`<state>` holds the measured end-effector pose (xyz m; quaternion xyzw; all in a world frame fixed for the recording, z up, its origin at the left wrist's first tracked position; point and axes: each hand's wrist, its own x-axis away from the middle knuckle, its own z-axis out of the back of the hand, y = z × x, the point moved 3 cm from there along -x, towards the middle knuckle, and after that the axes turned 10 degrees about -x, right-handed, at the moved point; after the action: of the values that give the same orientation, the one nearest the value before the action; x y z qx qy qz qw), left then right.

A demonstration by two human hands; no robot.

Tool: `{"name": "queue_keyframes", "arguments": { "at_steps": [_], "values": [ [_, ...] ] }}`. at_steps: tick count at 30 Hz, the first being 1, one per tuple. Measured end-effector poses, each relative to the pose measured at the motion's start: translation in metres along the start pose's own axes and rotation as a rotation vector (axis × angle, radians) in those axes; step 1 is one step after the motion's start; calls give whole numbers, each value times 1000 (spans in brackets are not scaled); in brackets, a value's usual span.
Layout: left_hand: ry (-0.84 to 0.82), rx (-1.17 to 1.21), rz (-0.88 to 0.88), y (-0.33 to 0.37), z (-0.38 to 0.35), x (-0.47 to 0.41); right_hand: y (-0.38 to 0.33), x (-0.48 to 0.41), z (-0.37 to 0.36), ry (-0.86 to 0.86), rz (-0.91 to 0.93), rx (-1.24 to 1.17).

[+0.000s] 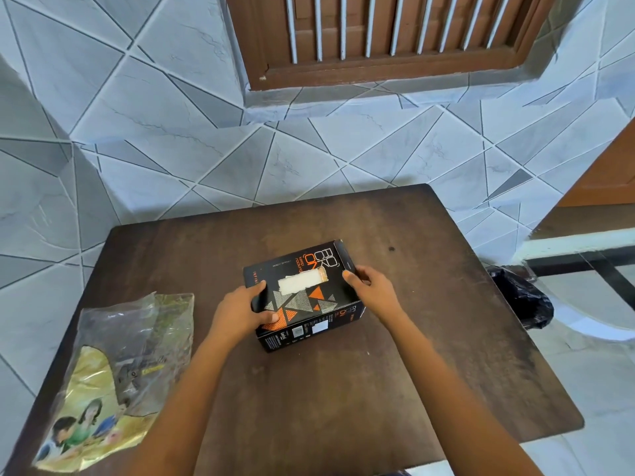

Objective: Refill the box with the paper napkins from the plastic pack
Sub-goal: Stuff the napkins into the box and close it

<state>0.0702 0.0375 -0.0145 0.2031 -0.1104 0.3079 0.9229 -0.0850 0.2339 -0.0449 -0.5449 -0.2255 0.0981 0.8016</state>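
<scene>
A black box (302, 304) with orange and grey triangles lies flat in the middle of the dark wooden table (395, 372). White paper napkins (299, 283) show through a torn slot in its top. My left hand (240, 310) grips the box's left end, thumb on top. My right hand (371, 286) holds the right end, fingers curled over the edge. The clear and yellow plastic pack (120, 372) lies flattened on the table's left side and looks empty.
A black plastic bag (522, 297) sits on a white chair just off the table's right edge. A tiled wall rises behind the table, with a brown wooden window frame (378, 39) above.
</scene>
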Motion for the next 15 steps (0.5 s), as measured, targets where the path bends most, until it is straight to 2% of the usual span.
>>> {"name": "queue_keyframes", "arguments": {
  "at_steps": [4, 10, 15],
  "values": [
    [21, 70, 23, -2, -5, 2, 3, -5, 6, 72, 56, 5],
    [41, 144, 36, -5, -9, 3, 3, -8, 14, 111, 8, -98],
    [64, 182, 40, -10, -14, 2, 4, -2, 1, 164, -9, -272]
  ]
}}
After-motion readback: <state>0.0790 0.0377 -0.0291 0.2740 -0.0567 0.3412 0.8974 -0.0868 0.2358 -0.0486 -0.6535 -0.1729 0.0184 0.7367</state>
